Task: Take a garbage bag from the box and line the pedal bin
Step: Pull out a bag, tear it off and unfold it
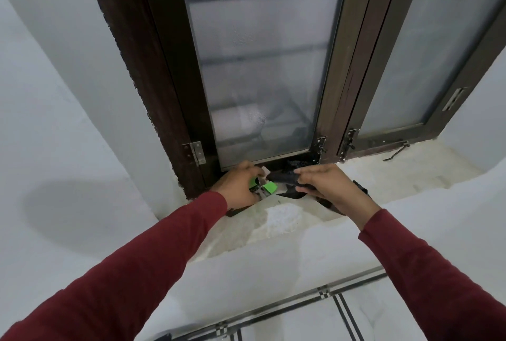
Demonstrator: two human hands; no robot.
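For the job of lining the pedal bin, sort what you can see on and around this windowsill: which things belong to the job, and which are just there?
Belongs to the job:
- green box, held by the left hand
- black garbage bag, pinched by the right hand

Just there:
- window frame
- hinge
- window stay hook
- windowsill

The pedal bin is not in view.

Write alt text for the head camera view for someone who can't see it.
On a windowsill, the left hand holds a green box while the right hand pinches a black garbage bag coming from it. Both sleeves are red.
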